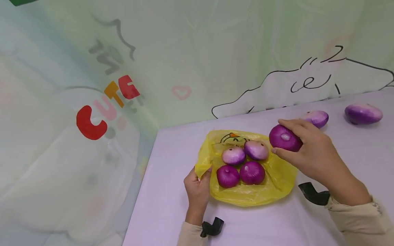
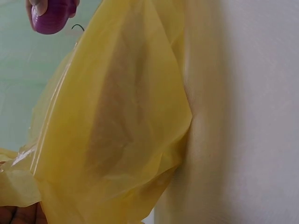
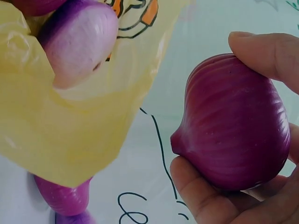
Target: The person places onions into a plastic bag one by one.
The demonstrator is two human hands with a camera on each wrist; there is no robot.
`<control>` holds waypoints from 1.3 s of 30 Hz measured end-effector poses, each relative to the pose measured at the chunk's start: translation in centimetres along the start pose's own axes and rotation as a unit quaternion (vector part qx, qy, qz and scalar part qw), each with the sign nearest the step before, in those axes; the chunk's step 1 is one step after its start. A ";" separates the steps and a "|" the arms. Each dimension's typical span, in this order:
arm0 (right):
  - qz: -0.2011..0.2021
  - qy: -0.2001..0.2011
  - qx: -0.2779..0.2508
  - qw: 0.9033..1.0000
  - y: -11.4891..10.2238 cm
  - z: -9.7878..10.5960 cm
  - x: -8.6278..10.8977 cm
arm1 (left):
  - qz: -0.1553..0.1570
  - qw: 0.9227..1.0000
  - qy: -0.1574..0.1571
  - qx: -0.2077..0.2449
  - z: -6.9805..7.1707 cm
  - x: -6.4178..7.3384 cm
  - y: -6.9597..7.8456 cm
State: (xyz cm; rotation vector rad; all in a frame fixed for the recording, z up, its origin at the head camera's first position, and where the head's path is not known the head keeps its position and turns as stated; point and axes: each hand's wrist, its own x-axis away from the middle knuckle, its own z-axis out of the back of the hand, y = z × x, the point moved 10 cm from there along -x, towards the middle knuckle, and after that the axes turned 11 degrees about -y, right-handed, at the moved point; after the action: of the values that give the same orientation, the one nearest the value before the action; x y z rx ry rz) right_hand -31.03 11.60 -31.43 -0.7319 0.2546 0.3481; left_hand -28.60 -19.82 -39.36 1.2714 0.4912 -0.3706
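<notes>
My right hand (image 1: pixel 317 153) holds a red onion (image 1: pixel 284 137) just off the right rim of a yellow plastic bag (image 1: pixel 249 198). Thumb and fingers curl round its sides, and its pointed tip shows in the right wrist view. At the bag's left edge, my left hand (image 1: pixel 198 191) pinches the plastic between thumb and fingers. Inside the open bag lie two red onions (image 1: pixel 228 176) in front and two purple-and-white vegetables (image 1: pixel 256 150) behind them. In the left wrist view the bag's side (image 2: pixel 117 116) fills the middle.
Behind my right hand, a purple-and-white vegetable (image 1: pixel 317 118) lies on the pale tabletop (image 1: pixel 166 164). Another one (image 1: pixel 364 113) lies farther right. A printed green curtain (image 1: pixel 197 61) stands along the back edge. Each wrist wears a black mount (image 1: pixel 313 193).
</notes>
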 end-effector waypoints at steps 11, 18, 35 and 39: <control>0.013 -0.011 -0.018 1.000 -1.1 -1.0 0.0 | 0.008 1.000 -0.004 0.000 0.0 0.1 -0.2; 0.031 -0.014 -0.017 0.999 -2.1 -1.7 0.0 | 0.006 1.000 -0.007 0.000 0.0 0.1 -0.1; 0.038 -0.035 0.001 0.999 -3.2 -3.3 0.0 | 0.000 1.000 -0.010 -0.010 -0.2 0.0 0.1; 0.033 -0.045 -0.002 0.998 -3.3 -3.7 -0.1 | 0.001 1.000 -0.011 -0.011 -0.1 -0.1 0.1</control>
State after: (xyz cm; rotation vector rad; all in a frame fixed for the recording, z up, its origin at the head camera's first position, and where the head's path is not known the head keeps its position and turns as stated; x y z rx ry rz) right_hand -30.17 6.77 -32.01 -0.7099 0.1931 0.4442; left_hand -28.62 -19.66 -39.28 1.2461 0.4753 -0.3766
